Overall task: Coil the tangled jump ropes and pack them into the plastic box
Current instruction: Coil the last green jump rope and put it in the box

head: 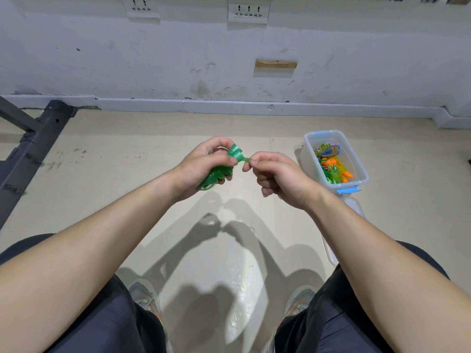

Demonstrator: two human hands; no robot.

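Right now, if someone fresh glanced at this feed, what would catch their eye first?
The green jump rope bunched in the left hand at frame centre, its end pinched by the right hand. Then the clear plastic box on the floor to the right, holding orange and green ropes.

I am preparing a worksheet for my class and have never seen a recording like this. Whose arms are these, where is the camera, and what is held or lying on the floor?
There is no machine here. A person wears one wide-angle camera on the head, looking forward and down, so you see their own arms from above. The left hand grips a coiled bundle of green jump rope. The right hand pinches a short stretch of rope sticking out of the bundle. On the beige floor, to the person's right, stands an open clear plastic box. It already holds packed ropes with orange, green and blue parts. Ahead is a wall with sockets.
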